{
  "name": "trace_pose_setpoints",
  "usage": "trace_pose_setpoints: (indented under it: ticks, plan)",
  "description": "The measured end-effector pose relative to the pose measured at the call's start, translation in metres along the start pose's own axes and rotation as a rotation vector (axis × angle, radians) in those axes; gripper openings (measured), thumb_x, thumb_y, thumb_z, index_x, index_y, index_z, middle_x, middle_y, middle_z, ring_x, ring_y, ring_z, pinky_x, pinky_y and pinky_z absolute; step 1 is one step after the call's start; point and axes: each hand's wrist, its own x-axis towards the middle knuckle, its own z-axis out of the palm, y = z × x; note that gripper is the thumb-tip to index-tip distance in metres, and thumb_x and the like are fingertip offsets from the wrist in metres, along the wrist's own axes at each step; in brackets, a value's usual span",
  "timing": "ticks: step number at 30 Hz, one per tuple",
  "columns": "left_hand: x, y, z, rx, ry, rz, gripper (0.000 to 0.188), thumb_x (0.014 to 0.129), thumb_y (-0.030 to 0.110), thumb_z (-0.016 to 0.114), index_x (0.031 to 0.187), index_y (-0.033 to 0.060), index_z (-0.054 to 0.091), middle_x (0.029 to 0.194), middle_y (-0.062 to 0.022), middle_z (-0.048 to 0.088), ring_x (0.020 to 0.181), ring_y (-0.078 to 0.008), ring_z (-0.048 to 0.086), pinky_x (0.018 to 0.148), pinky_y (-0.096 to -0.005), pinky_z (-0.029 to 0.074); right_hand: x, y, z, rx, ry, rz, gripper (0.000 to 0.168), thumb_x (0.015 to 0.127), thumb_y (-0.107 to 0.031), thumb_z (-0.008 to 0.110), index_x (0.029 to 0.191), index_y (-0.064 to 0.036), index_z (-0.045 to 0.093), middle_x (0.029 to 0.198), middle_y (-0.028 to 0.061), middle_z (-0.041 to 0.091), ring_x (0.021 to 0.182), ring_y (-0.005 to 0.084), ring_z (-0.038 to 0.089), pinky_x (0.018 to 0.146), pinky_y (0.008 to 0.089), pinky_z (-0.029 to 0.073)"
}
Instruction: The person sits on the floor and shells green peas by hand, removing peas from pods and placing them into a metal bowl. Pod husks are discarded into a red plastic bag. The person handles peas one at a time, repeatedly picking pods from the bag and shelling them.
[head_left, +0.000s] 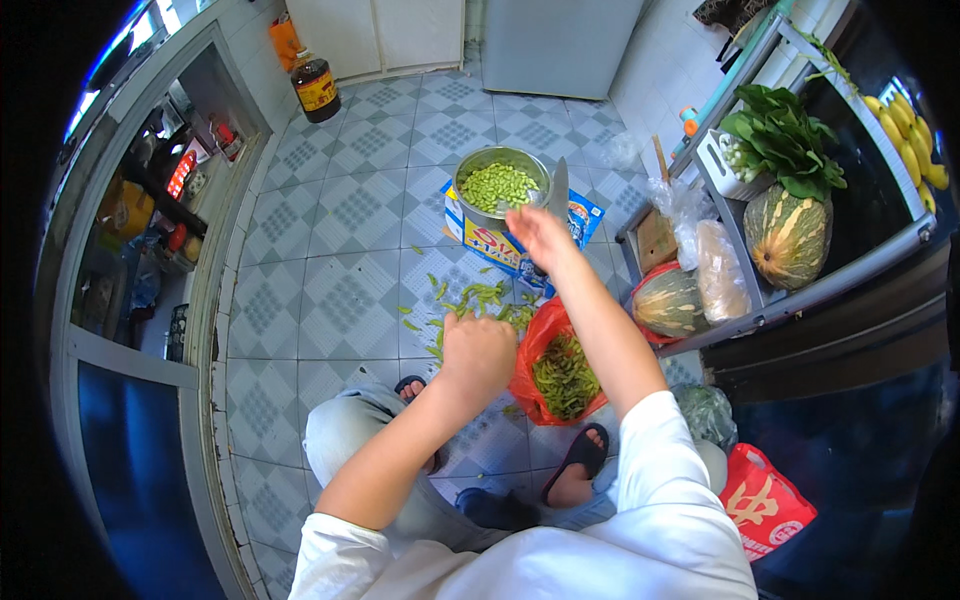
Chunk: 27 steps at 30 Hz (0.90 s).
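My right hand (536, 234) reaches over the near rim of a round metal pot (541, 161); its fingertips are partly hidden, so whether it holds anything does not show. Shelled green beans (499, 186) lie in the pot, which stands on a printed cardboard box (480, 238). A knife (560, 191) lies just right of the pot, its blade pointing away. My left hand (480, 346), fingers curled, hovers above loose green pods (480, 294) on the tiled floor; its palm side is hidden. Between my arms a red plastic bag (536, 337) stands open, full of bean pods (566, 379).
At right a metal rack (840, 300) holds leafy greens (787, 139), a pumpkin (787, 236) and bananas (909, 142). Another pumpkin (669, 301) is lower down. A large bottle of dark liquid (315, 88) stands at the far left. A red bag (765, 504) lies near my right side.
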Motion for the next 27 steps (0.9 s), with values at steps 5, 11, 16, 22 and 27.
trace_pose_setpoints:
  ticks: [5,11,16,22,27]
  plan:
    - [0.000,0.005,0.005,0.087,-0.036,0.167,0.020,0.078,0.027,0.060,0.075,0.0069,0.062,0.075,-0.0100,0.062,0.076,-0.0250,0.061,0.070,-0.0372,0.043,0.015,-0.009,-0.046,-0.405,0.139,-0.085,0.022,0.084,-0.010,0.058,0.103,0.001,0.055,0.086,0.0124,0.064,0.071,0.0179,0.064,0.057,0.0275,0.053]
    - [-0.020,0.016,0.007,0.010,-0.149,0.232,0.018,0.078,0.024,0.060,0.076,0.0062,0.061,0.078,-0.0089,0.060,0.079,-0.0245,0.058,0.074,-0.0350,0.043,-0.062,0.021,-0.229,-0.756,0.039,0.415,0.015,0.082,-0.014,0.059,0.082,-0.001,0.065,0.075,0.0076,0.065,0.065,0.0139,0.063,0.054,0.0252,0.050]
    - [-0.019,0.032,-0.003,0.004,-0.255,0.304,0.016,0.074,0.021,0.064,0.075,0.0054,0.059,0.075,-0.0084,0.057,0.079,-0.0241,0.055,0.072,-0.0350,0.042,-0.088,0.103,-0.333,-1.320,0.401,-0.073,0.021,0.077,-0.004,0.054,0.092,-0.008,0.068,0.085,0.0145,0.067,0.077,0.0240,0.064,0.071,0.0337,0.049]
    - [-0.017,0.037,0.000,-0.028,-0.258,0.269,0.012,0.073,0.016,0.061,0.074,0.0050,0.059,0.074,-0.0080,0.056,0.077,-0.0230,0.054,0.070,-0.0336,0.040,-0.072,0.139,-0.251,-1.794,0.285,-0.315,0.027,0.071,-0.011,0.058,0.097,-0.008,0.064,0.108,0.0136,0.058,0.105,0.0330,0.049,0.089,0.0395,0.042]
    - [-0.016,0.040,-0.001,-0.036,-0.300,0.281,0.018,0.073,0.019,0.064,0.078,0.0038,0.057,0.078,-0.0114,0.056,0.081,-0.0264,0.054,0.074,-0.0363,0.041,-0.032,0.165,-0.216,-1.751,0.109,-0.219,0.032,0.068,-0.012,0.061,0.100,-0.007,0.062,0.115,0.0127,0.053,0.113,0.0328,0.044,0.093,0.0446,0.039]
